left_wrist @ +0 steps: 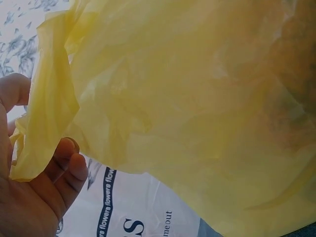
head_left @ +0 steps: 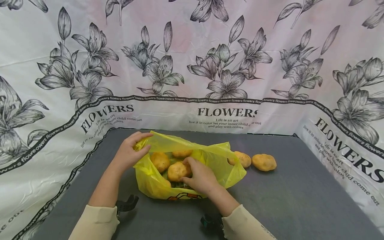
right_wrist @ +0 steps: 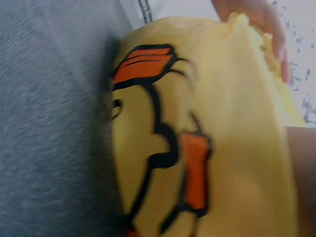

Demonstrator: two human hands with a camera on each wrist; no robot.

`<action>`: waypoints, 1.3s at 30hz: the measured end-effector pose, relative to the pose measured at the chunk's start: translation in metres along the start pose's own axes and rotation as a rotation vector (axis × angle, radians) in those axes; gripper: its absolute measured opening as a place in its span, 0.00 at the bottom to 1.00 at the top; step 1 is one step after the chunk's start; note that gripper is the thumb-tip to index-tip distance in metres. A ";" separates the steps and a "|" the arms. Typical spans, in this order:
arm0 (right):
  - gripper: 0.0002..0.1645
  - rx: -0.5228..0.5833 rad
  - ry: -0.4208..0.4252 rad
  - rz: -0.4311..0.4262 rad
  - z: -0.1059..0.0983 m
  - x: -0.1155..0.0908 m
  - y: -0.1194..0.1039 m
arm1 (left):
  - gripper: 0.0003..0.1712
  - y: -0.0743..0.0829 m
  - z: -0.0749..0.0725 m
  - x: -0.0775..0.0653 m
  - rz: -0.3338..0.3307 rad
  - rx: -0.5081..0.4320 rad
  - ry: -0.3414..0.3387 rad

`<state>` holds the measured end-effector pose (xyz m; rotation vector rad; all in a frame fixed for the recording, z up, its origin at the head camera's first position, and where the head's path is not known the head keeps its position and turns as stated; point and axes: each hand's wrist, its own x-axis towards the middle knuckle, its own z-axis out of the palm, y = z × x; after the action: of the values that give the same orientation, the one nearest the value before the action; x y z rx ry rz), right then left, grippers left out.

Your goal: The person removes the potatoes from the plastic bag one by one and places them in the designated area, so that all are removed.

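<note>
A thin yellow plastic bag (head_left: 180, 143) lies on the table with its mouth spread, several potatoes inside. My left hand (head_left: 131, 150) grips the bag's edge at the left; the left wrist view shows the folded yellow film between thumb and fingers. Inside the mouth, my right hand (head_left: 200, 176) holds a potato (head_left: 179, 171) between thumb and fingers. Another potato (head_left: 160, 162) lies beside it to the left, and one more (head_left: 182, 153) sits behind. An orange and black print (right_wrist: 148, 64) shows on the bag's front in the right wrist view, where the bag hides most of the right hand.
Two potatoes lie on the dark grey table (head_left: 300, 200) to the right of the bag; the nearer one (head_left: 242, 159) is partly behind the film, the other potato (head_left: 264, 162) is just beyond. A flower-printed curtain (head_left: 225, 116) borders the table at back and sides.
</note>
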<state>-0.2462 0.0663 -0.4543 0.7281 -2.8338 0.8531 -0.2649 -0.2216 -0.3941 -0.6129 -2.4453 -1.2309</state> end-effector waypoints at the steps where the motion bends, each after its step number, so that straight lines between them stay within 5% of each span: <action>1: 0.31 -0.004 -0.002 -0.007 -0.002 0.000 -0.001 | 0.23 0.000 0.000 0.000 -0.002 -0.001 0.001; 12: 0.31 0.107 -0.031 -0.034 -0.040 -0.006 -0.016 | 0.22 -0.001 0.001 -0.001 0.003 -0.002 0.009; 39: 0.30 0.256 0.094 -0.049 -0.120 -0.030 -0.021 | 0.23 -0.003 0.001 0.000 0.006 0.017 0.014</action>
<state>-0.2157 0.1283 -0.3501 0.7598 -2.6416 1.2227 -0.2666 -0.2222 -0.3968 -0.6044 -2.4382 -1.2070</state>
